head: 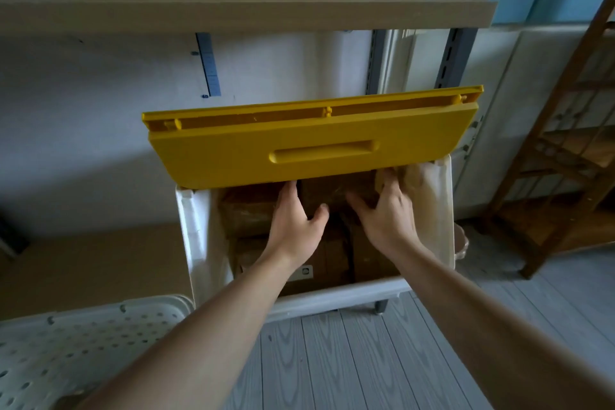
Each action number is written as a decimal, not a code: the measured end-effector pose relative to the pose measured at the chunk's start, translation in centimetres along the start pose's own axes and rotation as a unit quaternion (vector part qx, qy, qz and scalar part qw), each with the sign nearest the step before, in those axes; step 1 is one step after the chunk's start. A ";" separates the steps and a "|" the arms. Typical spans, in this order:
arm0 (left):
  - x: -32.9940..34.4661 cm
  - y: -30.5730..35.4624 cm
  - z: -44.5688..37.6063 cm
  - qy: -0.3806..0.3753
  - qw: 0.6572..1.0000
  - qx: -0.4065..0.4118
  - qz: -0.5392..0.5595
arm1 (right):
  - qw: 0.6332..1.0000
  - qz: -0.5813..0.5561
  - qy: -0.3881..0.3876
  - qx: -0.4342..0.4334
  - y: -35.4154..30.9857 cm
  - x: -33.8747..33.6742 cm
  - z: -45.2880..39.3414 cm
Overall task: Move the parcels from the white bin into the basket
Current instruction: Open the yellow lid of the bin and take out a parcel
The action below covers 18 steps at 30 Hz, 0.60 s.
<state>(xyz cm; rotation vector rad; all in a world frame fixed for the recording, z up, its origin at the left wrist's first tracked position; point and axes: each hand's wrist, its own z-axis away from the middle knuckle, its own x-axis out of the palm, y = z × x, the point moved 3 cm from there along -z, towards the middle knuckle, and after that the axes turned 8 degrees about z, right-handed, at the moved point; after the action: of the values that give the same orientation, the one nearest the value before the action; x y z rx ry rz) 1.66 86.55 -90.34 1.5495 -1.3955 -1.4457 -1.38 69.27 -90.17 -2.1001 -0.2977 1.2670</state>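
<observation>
Reaching into the white bin (199, 243), left hand (293, 220) and right hand (386, 213) clasp a brown parcel (329, 195) between them.

The white bin (199, 243) stands open on the floor, its yellow lid (309, 143) tipped up at the back. Brown taped parcels (246, 213) crowd it, packed side by side. The perforated white basket (83, 343) sits low left, just beside the bin.

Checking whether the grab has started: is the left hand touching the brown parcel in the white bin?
Touching. The head view shows the left hand lying on the brown parcel in the white bin, thumb curled against its near edge.
</observation>
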 end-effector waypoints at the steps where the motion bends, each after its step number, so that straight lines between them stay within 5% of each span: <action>1: 0.5 0.1 -0.4 -0.005 0.999 -0.026 0.026 | 1.000 -0.014 -0.007 0.022 -0.2 0.3 -0.4; 8: 1.7 -0.3 -1.4 0.006 0.986 -0.142 0.091 | 0.993 -0.073 -0.011 0.091 -1.0 1.5 -1.1; 18: 0.2 1.5 1.5 0.076 0.969 -0.141 0.187 | 0.993 -0.072 0.045 0.078 -1.2 -1.6 1.9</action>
<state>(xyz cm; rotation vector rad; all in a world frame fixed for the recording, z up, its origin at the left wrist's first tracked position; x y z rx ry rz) -0.25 86.32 -89.34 1.1219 -1.2470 -1.2063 -3.62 70.20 -88.90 -1.9595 -0.2951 1.0729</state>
